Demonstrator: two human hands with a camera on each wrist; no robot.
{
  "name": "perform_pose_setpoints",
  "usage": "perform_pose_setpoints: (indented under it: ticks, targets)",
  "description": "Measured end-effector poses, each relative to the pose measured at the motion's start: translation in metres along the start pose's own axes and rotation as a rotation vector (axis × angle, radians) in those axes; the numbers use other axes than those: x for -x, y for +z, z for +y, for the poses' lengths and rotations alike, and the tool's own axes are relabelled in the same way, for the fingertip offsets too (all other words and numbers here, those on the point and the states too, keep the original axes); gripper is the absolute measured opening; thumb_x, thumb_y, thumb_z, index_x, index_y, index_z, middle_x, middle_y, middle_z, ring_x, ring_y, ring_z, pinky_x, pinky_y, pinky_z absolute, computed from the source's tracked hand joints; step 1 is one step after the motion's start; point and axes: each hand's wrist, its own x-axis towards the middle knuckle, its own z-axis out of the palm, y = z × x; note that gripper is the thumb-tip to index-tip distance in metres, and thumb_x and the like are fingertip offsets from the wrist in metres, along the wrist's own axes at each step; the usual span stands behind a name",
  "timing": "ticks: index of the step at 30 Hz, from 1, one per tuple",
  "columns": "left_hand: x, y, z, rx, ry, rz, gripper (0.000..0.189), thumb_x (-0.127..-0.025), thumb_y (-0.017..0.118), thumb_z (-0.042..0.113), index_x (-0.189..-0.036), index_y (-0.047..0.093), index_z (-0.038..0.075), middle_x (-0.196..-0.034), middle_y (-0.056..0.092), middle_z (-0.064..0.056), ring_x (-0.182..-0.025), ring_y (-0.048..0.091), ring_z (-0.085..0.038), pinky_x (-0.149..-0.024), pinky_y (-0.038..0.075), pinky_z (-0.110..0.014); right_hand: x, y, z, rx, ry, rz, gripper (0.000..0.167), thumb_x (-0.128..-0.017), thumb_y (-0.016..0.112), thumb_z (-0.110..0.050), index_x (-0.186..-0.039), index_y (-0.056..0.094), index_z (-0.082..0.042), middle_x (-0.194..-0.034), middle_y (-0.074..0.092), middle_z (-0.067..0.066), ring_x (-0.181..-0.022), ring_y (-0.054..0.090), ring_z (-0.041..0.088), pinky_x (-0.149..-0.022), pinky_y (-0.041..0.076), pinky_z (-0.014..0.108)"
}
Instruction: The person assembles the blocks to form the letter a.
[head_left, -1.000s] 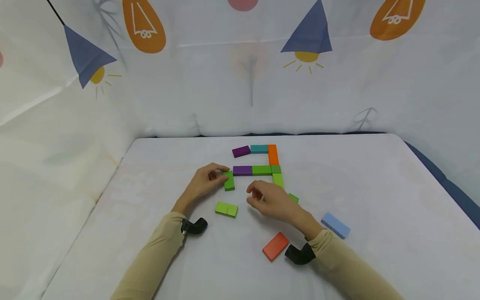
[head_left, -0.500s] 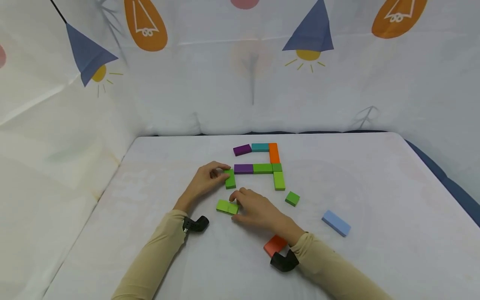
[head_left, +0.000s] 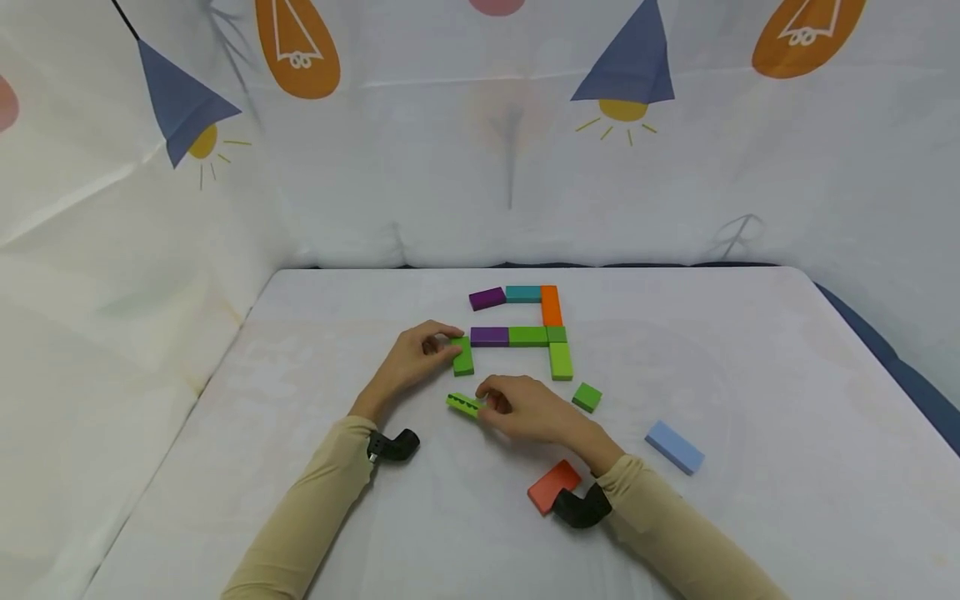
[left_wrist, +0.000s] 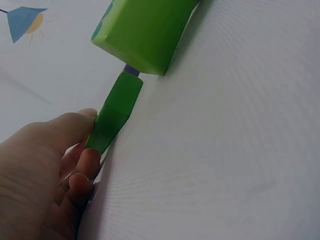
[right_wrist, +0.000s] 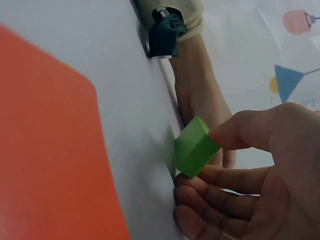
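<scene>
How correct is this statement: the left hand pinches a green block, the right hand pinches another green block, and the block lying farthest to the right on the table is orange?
The last colour is wrong: the block farthest to the right is light blue, as the head view shows. The left hand does pinch a green block, and the right hand another green block.

Found on table (head_left: pixel 360 517): abutting blocks (head_left: pixel 528 337), upper centre of frame. Noted left hand (head_left: pixel 408 360) left of these, on first block (head_left: pixel 464 360); right hand (head_left: pixel 532 410) below, holding second block (head_left: pixel 462 404). Logged third block (head_left: pixel 587 397) right of right hand, fourth block (head_left: pixel 675 447) farther right, fifth block (head_left: pixel 551 483) at lower centre.
</scene>
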Motion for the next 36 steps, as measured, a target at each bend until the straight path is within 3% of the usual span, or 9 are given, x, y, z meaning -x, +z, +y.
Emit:
perform_pose_setpoints:
  ticks: [14, 36]
  targets:
    - [-0.001, 0.001, 0.001, -0.01, -0.004, 0.008, 0.026, -0.087, 0.068, 0.029, -0.113, 0.068, 0.022, -0.107, 0.067, 0.003, -0.077, 0.057, -0.012, -0.069, 0.047, -0.024, 0.001, -0.009, 0.007, 0.013, 0.02, 0.011, 0.025, -0.092, 0.053, -0.022, -0.11, 0.064, -0.009, -0.092, 0.065, -0.003, -0.08, 0.055, 0.008, -0.076, 0.048, 0.026]
    - [-0.004, 0.002, 0.002, -0.03, -0.008, 0.013, 0.027, -0.087, 0.068, 0.03, -0.113, 0.068, 0.022, -0.104, 0.066, 0.004, -0.074, 0.054, -0.012, -0.065, 0.045, -0.023, 0.0, -0.013, 0.013, 0.071, 0.039, 0.069, 0.028, -0.089, 0.056, -0.02, -0.111, 0.063, -0.005, -0.082, 0.058, -0.003, -0.074, 0.051, 0.011, -0.068, 0.045, 0.025]
